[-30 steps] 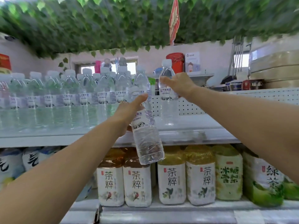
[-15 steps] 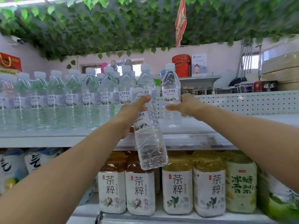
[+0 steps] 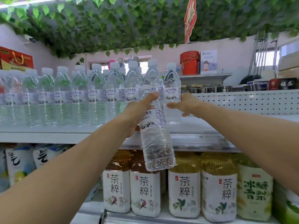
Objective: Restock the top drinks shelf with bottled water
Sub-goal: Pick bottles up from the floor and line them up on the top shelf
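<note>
shelf (image 3: 213,128) carries a row (image 3: 77,97) of water bottles. both arms reach up. left grip (image 3: 137,112) wraps a tilted bottle (image 3: 156,143) before the shelf edge, thumb up its neck; right grip (image 3: 186,105), loosely spread, is beside the end bottle (image 3: 172,88).

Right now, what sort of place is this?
Probably a small grocery shop: rows of water bottles on the top shelf, labelled tea bottles below, and the left hand holding another bottle.

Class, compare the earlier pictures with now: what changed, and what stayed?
The right hand slid down the end bottle from its label to its lower body; whether it grips is unclear. The left hand holds its tilted bottle as before; the shelf row is unchanged.
</note>
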